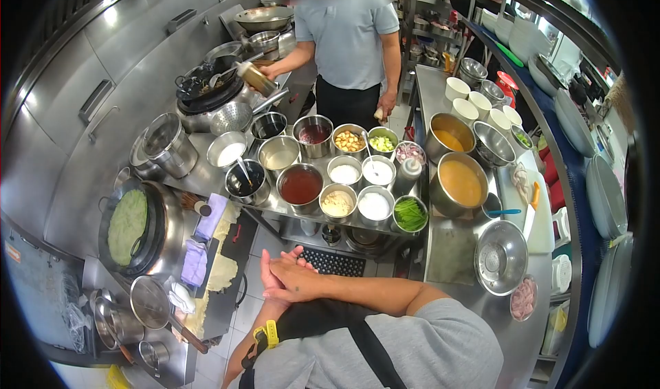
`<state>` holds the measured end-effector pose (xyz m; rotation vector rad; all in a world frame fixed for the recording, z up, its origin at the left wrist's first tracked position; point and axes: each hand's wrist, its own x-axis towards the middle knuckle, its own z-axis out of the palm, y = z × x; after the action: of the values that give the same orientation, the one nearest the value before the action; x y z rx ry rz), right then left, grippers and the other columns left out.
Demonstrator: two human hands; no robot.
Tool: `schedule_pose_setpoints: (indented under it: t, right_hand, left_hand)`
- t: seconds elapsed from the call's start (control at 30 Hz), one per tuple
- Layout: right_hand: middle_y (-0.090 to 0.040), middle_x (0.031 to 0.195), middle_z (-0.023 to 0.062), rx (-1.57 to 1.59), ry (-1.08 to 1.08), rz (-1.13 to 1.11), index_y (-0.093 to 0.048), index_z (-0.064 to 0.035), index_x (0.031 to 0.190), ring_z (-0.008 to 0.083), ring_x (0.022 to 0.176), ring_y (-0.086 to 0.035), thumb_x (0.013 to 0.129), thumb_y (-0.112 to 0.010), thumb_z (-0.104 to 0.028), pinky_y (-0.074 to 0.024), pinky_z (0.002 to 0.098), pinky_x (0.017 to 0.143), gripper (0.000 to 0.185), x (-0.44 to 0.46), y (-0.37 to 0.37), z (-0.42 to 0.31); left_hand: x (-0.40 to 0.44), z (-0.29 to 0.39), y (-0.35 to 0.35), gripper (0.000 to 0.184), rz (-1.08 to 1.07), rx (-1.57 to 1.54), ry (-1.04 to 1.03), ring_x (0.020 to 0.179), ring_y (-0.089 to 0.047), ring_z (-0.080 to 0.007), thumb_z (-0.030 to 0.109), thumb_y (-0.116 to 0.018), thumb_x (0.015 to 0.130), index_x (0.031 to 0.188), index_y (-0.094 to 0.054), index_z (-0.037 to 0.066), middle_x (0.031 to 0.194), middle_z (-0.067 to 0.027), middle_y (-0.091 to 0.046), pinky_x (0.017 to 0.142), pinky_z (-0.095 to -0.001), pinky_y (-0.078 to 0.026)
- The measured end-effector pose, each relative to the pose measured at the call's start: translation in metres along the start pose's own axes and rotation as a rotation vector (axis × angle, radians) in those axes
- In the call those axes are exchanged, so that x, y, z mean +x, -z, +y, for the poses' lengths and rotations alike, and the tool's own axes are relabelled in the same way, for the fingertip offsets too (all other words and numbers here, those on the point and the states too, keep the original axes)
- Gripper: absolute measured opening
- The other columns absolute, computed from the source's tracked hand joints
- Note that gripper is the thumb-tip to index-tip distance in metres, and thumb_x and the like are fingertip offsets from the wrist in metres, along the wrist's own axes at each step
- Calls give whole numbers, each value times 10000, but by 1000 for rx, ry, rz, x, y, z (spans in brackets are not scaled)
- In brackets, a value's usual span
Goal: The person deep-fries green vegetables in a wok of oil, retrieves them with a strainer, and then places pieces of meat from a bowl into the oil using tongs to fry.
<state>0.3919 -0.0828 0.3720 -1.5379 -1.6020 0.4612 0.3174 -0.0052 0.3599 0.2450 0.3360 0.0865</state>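
My left hand (267, 270) is open in front of my body, palm up, with its thumb and fingertips showing at the edges. My right hand (297, 281) lies flat across the left palm, its fingers extended and touching it. Neither holds an object. A yellow-and-black watch (267, 335) is on my left wrist. Beyond both hands stands a steel counter with a pot of red sauce (300, 185), a pot of pale paste (337, 203), a pot of white powder (375, 205) and a pot of green leaves (410, 214).
Across the counter a person (350, 38) holds a bottle (256, 77) by the wok (210, 79). A wok of green liquid (128, 227) and a strainer (150, 304) are at left. The right counter bears pots of orange liquid (461, 182), a steel bowl (500, 257) and a knife (529, 217).
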Motion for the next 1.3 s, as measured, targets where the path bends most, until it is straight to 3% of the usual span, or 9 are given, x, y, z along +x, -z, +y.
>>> schedule_pose_setpoints:
  t: [1.3]
  right_hand:
    - [-598, 1084, 263, -9, -37, 3, -538, 57, 1082, 453, 1036, -562, 856, -612, -521, -291, 598, 1062, 625, 7, 5, 5]
  left_hand:
    - [9, 6, -2, 844, 51, 4, 28, 843, -625, -307, 779, -452, 813, 1181, -575, 29, 848, -107, -627, 845, -503, -502]
